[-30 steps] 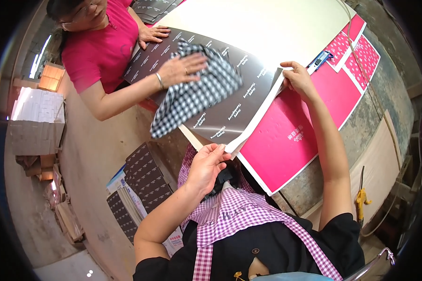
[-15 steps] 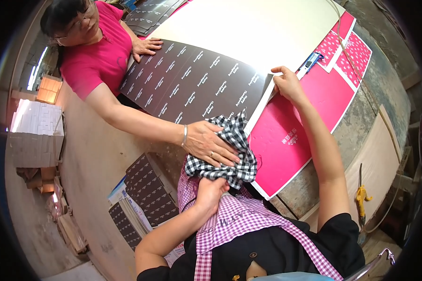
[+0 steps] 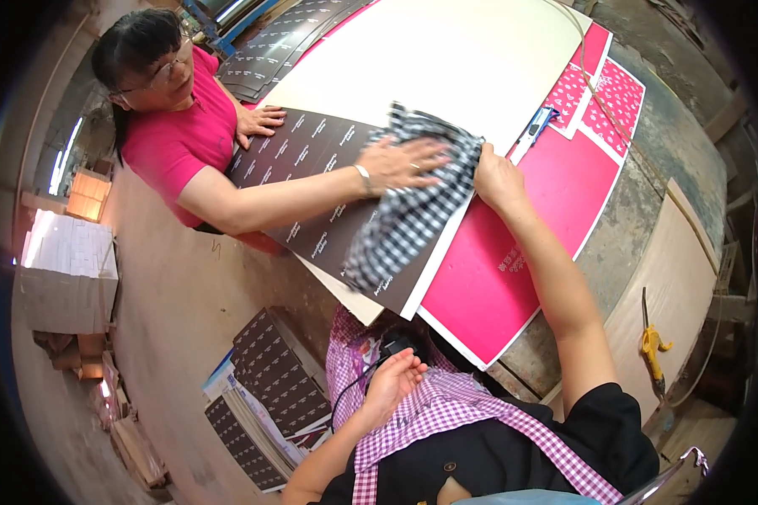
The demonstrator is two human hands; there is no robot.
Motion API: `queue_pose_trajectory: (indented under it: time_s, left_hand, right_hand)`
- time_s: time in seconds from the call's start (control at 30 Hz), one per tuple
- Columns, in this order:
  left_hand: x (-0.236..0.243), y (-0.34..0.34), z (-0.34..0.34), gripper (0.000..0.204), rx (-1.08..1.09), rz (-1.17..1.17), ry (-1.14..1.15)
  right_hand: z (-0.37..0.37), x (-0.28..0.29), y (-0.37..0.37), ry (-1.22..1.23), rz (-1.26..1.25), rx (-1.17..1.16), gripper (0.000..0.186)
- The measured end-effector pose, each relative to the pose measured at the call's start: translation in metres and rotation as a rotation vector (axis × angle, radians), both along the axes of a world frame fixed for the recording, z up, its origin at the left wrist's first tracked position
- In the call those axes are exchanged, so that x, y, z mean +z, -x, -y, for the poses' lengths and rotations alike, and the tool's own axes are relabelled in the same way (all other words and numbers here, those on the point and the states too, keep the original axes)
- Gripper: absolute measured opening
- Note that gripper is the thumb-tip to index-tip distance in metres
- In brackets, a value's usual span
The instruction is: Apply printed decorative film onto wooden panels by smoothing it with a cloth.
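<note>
A dark brown printed sheet (image 3: 290, 147) lies over a large cream board (image 3: 429, 63) on the worktable. At the sheet's right edge, my right hand (image 3: 499, 178) is closed with its fingertips pinching the edge, close to a black-and-white checked cloth (image 3: 421, 202). A co-worker's hand (image 3: 404, 164) presses that cloth flat on the sheet; the co-worker's other hand (image 3: 259, 123) rests on the sheet's far left corner. My left hand (image 3: 396, 380) is off the table in front of my checked apron (image 3: 455, 402), fingers loosely bent and apart, holding nothing visible, beside a small black object (image 3: 400, 343).
Pink printed sheets (image 3: 514, 244) lie under the board at the right, with a blue cutter knife (image 3: 535, 130) on them. A yellow-handled glue gun (image 3: 651, 347) is on a wooden board at the right. Stacked dark panels (image 3: 278, 366) stand low at the left.
The co-worker's hand has slid the checked cloth up and right across the sheet, away from me. My left hand has come away from the cloth; the sheet's lifted right edge now lies flatter.
</note>
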State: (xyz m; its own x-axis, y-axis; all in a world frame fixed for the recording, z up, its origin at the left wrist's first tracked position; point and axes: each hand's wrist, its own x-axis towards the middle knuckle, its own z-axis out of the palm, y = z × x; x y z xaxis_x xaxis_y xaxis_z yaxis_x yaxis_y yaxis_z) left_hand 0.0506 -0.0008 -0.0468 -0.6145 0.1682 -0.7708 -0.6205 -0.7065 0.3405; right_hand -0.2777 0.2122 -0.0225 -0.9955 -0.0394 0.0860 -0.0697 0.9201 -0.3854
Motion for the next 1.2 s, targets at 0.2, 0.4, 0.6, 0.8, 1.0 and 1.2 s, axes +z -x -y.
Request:
queue_pose_trajectory:
  time_s: [0.2, 0.4, 0.6, 0.8, 1.0, 1.2]
  left_hand:
    - [-0.008, -0.006, 0.006, 0.017, 0.034, -0.010, -0.045]
    - [-0.006, 0.005, -0.004, 0.017, 0.005, -0.037, -0.077]
    - [-0.003, 0.010, 0.003, 0.016, 0.041, -0.023, -0.078]
    - [-0.020, 0.000, 0.014, 0.014, 0.063, 0.013, -0.147]
    - [-0.043, -0.008, 0.030, 0.008, -0.007, -0.021, -0.194]
    - [-0.056, -0.013, 0.050, 0.013, 0.012, -0.042, -0.264]
  right_hand:
    - [-0.053, -0.029, -0.008, 0.028, -0.035, -0.086, 0.034]
    - [-0.091, -0.016, -0.037, 0.236, -0.018, -0.109, 0.044]
    - [-0.104, 0.022, -0.080, 0.254, 0.210, -0.056, 0.045]
    - [-0.106, 0.017, -0.129, 0.142, 0.274, -0.084, 0.043]
    - [-0.086, -0.016, -0.163, 0.031, -0.100, -0.291, 0.032]
    - [-0.078, -0.029, -0.165, -0.054, -0.297, -0.270, 0.023]
